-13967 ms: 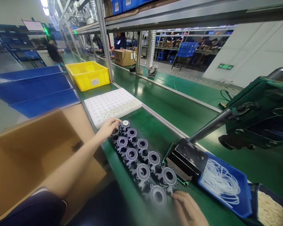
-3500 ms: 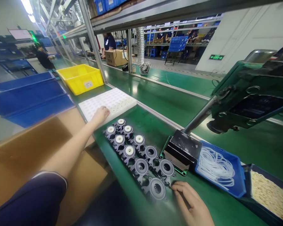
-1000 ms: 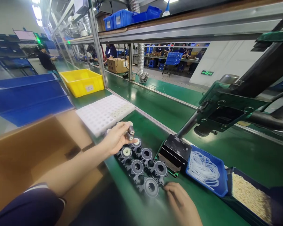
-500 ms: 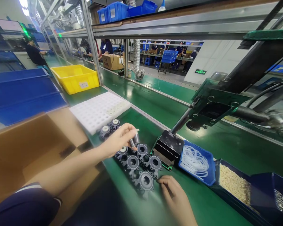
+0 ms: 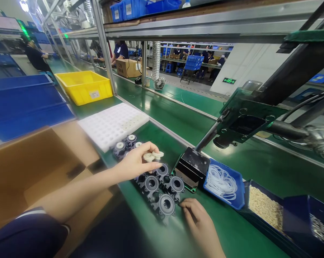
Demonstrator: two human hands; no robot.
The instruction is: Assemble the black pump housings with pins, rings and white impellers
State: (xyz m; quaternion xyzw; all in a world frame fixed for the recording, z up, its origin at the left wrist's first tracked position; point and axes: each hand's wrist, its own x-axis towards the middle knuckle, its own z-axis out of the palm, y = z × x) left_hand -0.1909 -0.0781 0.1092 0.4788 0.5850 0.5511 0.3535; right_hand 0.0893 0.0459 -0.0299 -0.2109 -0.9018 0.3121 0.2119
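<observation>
My left hand (image 5: 140, 159) is closed around two white-topped metal cylinders (image 5: 153, 156), held tilted above a cluster of black round housings (image 5: 151, 183). Their white discs face up; their lower parts are mostly hidden by my fingers. Under and beyond this hand, several housings (image 5: 120, 146) have white discs in their centres. Nearer to me, several show open round centres, among them the nearest housing (image 5: 166, 204). At its right side rests my right hand (image 5: 201, 222), fingers curled together with the tips by the housing's edge. Whatever lies between those fingertips is hidden.
A white foam tray (image 5: 110, 125) with holes lies beyond the housings. Right of them stand a black press base (image 5: 194, 163), a blue tray (image 5: 241, 191) of clear rings and bins of small parts (image 5: 265, 206). An open cardboard box (image 5: 19, 172) sits left.
My left hand has turned the cylinders, so their white discs now face me instead of their metal sides. My right hand stays by the nearest housing.
</observation>
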